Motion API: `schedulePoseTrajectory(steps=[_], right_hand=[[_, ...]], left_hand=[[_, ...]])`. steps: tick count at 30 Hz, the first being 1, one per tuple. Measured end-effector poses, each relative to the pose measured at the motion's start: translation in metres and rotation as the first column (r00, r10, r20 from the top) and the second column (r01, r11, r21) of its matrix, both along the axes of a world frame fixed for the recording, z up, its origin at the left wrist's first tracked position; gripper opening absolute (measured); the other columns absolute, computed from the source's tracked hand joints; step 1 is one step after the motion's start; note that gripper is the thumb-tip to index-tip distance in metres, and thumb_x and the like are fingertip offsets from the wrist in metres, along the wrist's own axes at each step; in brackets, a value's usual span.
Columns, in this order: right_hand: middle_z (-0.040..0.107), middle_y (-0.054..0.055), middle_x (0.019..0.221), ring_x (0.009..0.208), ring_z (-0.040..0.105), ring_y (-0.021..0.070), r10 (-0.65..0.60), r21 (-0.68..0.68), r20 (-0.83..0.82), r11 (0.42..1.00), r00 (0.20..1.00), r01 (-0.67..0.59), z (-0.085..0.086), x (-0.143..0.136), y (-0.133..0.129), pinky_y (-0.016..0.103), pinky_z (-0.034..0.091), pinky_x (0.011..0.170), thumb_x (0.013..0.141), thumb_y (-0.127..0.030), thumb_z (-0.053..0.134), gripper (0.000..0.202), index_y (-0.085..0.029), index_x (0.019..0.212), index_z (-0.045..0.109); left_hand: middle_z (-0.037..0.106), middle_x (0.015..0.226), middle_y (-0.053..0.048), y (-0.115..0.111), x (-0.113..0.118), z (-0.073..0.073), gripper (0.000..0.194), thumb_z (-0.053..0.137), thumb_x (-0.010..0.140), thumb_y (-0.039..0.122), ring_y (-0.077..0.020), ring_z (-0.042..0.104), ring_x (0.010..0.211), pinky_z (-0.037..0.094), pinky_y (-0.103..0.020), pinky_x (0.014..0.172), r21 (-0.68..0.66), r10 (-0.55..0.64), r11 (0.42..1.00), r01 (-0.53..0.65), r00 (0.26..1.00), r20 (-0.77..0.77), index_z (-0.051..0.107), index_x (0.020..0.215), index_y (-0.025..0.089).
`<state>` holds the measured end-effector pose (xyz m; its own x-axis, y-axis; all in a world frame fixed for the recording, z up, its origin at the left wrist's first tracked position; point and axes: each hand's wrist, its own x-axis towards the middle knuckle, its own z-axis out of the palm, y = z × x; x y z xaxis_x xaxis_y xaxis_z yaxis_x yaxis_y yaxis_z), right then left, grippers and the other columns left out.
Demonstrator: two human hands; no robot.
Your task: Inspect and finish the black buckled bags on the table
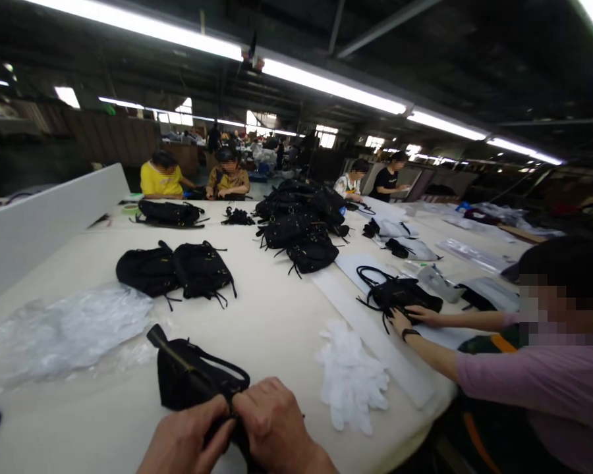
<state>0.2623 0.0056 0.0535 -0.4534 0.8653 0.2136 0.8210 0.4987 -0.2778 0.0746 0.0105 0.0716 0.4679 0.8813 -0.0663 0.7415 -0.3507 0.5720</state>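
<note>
Now, at lower centre, the left hand [190, 436] and right hand [273, 418] pinch one black fabric zippered handbag [184, 378] close together, presumably so its soft body stays steady.

Head view: from above and behind the left hand [190, 436] and right hand [275, 419], facing forward and down
Hands: close, cut at bottom
Table [271, 309]: ahead of both hands
Co-worker [534, 375]: near, right of the right hand, cut at the edge
Hall [178, 158]: far past the hands, perhaps deep, too dim to judge
</note>
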Motion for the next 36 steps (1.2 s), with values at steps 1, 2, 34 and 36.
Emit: schedulePoseTrajectory(steps=[1,2,34,36], right_hand=[[0.066,0.003,0.08,0.078,0.057,0.0187,0.018,0.012,-0.005,1.0,1.0,-0.018,0.0,-0.001,0.0,0.034,0.042,0.073,0.082,-0.021,0.053,0.007,-0.021,0.083,0.06],[0.066,0.003,0.081,0.079,0.056,0.0182,0.032,0.02,-0.013,0.999,0.999,-0.032,0.001,-0.002,0.0,0.033,0.041,0.074,0.081,-0.021,0.054,0.006,-0.021,0.083,0.059],[0.07,0.003,0.091,0.085,0.062,0.0199,-0.066,-0.104,-0.228,0.994,0.971,0.043,0.051,0.005,-0.013,0.032,0.045,0.073,0.074,-0.042,0.072,0.032,-0.023,0.097,0.063],[0.066,0.001,0.073,0.07,0.059,0.0179,0.002,0.06,-0.075,0.998,0.997,0.003,0.037,-0.002,-0.019,0.03,0.038,0.062,0.078,-0.029,0.064,0.009,-0.021,0.08,0.059]], left_hand=[[0.07,0.077,0.003,-0.002,-0.003,0.0,0.022,0.04,0.092,0.035,-0.0132,0.066,0.072,0.044,-0.024,0.065,0.007,-0.002,1.0,0.002,1.0,0.009,0.058,0.083,0.026],[0.07,0.077,0.003,-0.005,-0.007,0.001,0.021,0.041,0.092,0.035,-0.0129,0.066,0.071,0.043,-0.023,0.064,0.013,-0.003,1.0,0.003,1.0,0.017,0.058,0.084,0.026],[0.067,0.071,0.005,-0.007,-0.038,0.024,0.025,0.042,0.093,0.039,-0.0093,0.062,0.064,0.043,-0.018,0.061,0.055,0.001,0.998,-0.008,0.993,0.115,0.062,0.085,0.025],[0.068,0.071,0.004,-0.004,-0.042,0.022,0.026,0.042,0.093,0.039,-0.0095,0.063,0.063,0.043,-0.018,0.06,0.076,0.005,0.997,-0.013,0.996,0.093,0.062,0.085,0.025]])
